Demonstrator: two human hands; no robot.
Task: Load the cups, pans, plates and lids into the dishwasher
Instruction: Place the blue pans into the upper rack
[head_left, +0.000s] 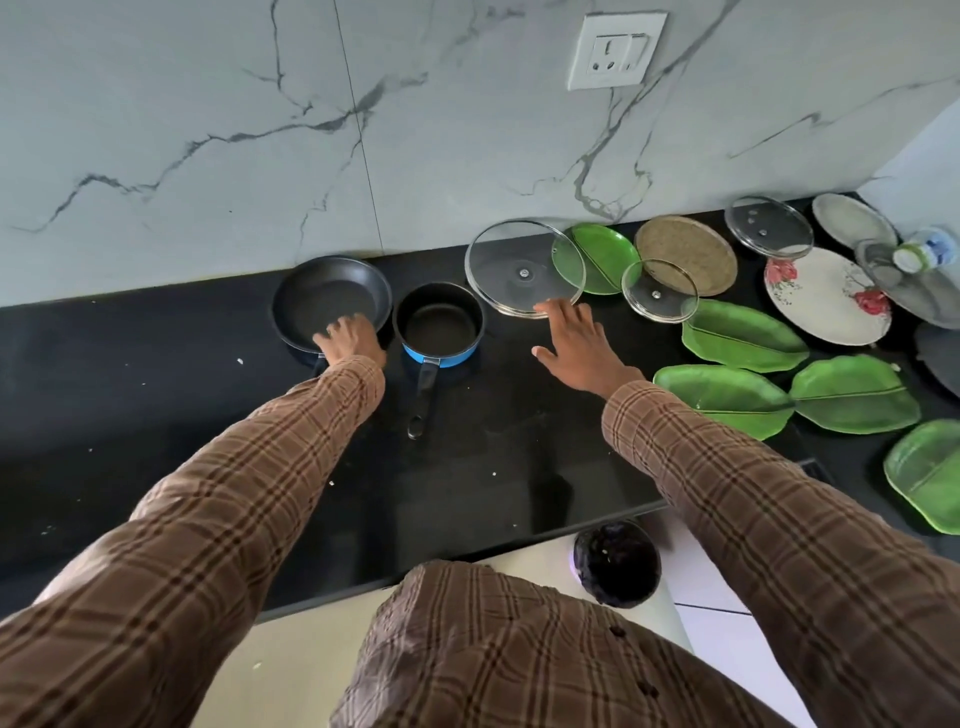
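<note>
A black desk (182, 415) carries a frying pan (332, 299) under the left hand (350, 340), a blue saucepan (439, 325) between the hands, and glass lids (524, 267) and green leaf plates (743, 330) beyond and right of the right hand (582, 348).

A pale marble-look wall (208, 130) with grey veins rises behind a black stone counter (156, 415). A thin vertical seam (358, 130) runs down the wall between two panels. High on the wall to the right sits a white socket plate (615, 49) with a switch beside the outlet. Small pale crumbs dot the dark, glossy counter. At the far right the wall turns a corner (914, 156). Below the counter's front edge is a light floor (727, 649). Soft, even daylight fills the scene.
</note>
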